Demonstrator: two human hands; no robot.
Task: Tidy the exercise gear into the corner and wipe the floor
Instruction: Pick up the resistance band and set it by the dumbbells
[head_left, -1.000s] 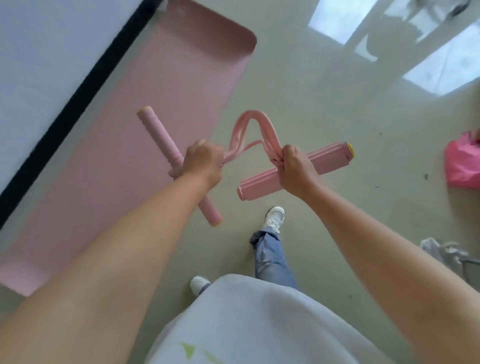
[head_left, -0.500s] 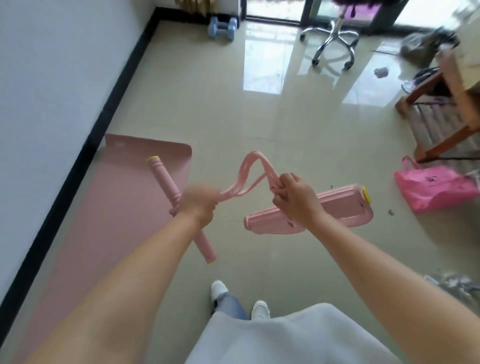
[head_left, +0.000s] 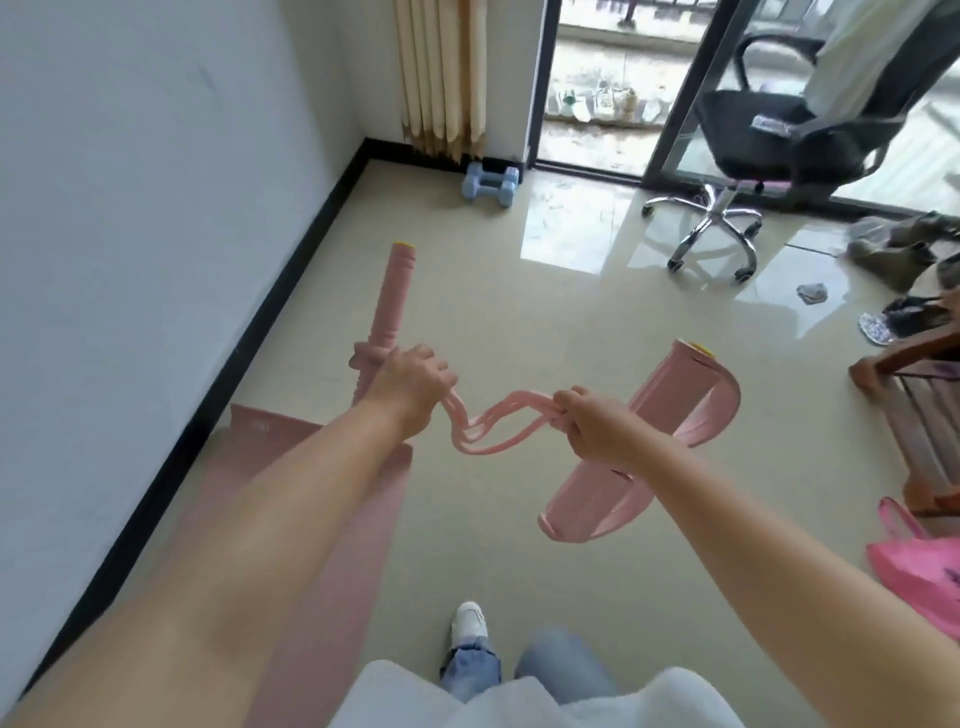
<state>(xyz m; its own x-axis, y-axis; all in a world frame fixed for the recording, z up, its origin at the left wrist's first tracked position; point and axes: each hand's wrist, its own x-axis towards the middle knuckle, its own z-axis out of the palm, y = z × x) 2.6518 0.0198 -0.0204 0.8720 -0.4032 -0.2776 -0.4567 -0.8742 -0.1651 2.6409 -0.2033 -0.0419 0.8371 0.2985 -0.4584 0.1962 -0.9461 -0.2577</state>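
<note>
Glossy floor (head_left: 519, 322), pink mat (head_left: 332, 545), dumbbells (head_left: 491, 183)

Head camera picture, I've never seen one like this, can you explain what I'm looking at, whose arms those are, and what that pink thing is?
The picture comes from one wide-angle camera worn on a person's head, looking forward and down, so the two bare arms reaching in from the bottom are the wearer's own. There is no machine here.

The left hand grips a pink handle bar. The right hand grips a pink foot bar with its straps. Slack pink tubes hang between them; together it looks like one pull-rope exerciser, held above the floor.

On the floor lie a pink mat along the wall, blue dumbbells in the far corner, an office chair by the glass door, a pink bag at the right, and some shoes and scraps. The wearer's shoe shows below.
</note>
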